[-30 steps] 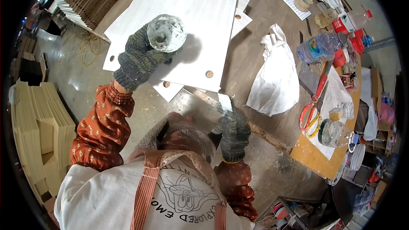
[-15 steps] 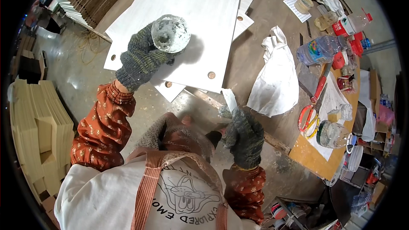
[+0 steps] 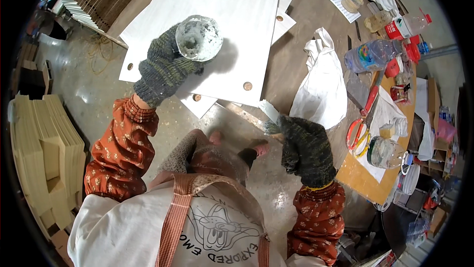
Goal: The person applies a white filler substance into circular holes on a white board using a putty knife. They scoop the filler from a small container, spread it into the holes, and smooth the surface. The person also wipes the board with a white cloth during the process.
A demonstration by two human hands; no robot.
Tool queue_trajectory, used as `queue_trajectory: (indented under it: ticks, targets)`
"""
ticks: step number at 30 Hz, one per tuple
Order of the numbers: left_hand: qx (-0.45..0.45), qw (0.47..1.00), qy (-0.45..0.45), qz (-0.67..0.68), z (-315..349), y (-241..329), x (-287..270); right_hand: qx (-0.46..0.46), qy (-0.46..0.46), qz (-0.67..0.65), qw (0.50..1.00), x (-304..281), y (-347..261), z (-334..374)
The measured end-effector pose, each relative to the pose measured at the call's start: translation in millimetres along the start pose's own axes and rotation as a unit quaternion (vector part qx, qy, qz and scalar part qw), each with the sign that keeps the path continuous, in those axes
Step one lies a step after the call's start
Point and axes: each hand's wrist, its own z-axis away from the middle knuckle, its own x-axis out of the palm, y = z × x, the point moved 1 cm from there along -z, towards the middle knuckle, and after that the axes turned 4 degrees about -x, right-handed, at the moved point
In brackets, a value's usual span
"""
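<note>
Left hand (image 3: 165, 67), in a dark knitted glove, is wrapped around the side of a cup (image 3: 199, 38) in the head view, fingers curled under it. The cup sits above a white board (image 3: 237, 5), its mouth facing up toward the camera, with pale paste smeared round the inside; a shadow falls on the board just beside it. Under that board lie more white boards (image 3: 282, 24), fanned out at the corners and marked with round brown spots.

Right hand (image 3: 308, 148), gloved the same way, is clenched on a scraper (image 3: 269, 111). The scraper's pale blade points up and left toward the board's lower right corner; whether it touches the edge cannot be told.

To the right on the brown table (image 3: 291, 54), a crumpled white cloth (image 3: 321, 84) lies near the right hand. Beyond it are scissors (image 3: 364, 123) with orange and yellow loops, a clear bottle (image 3: 373, 56) on its side and a red-labelled bottle (image 3: 402, 26). Stacked yellowish panels (image 3: 32, 133) stand at the far left on the grey floor (image 3: 108, 99).
</note>
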Motion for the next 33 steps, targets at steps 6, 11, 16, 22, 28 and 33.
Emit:
queue_trajectory:
  ticks: [6, 11, 16, 22, 28, 33]
  targets:
    - [0.012, 0.998, -0.008, -0.057, -2.1, 0.8, -2.7, -0.136, -0.054, 0.178, 0.973, -10.5, 5.6, -0.5]
    - [-0.001, 0.999, 0.007, -0.038, 0.2, 8.0, 1.3, -0.18, -0.041, 0.115, 0.976, -14.8, 8.8, 0.6]
    - [0.028, 0.995, 0.0, -0.095, -1.3, 5.2, -0.9, -0.117, -0.016, -0.061, 0.991, -12.2, 28.4, -4.6]
    - [-0.007, 0.999, -0.026, -0.036, -4.0, 0.8, -2.2, -0.138, -0.033, -0.078, 0.987, -8.8, 56.7, -15.9]
    - [0.033, 0.996, 0.001, -0.079, 2.2, 6.1, -3.5, -0.131, -0.159, -0.376, 0.903, 8.5, 94.1, -28.9]
    - [0.039, 0.978, 0.03, -0.203, 4.0, 23.6, 7.2, -0.097, -0.256, -0.576, 0.77, 37.6, 134.6, -49.2]
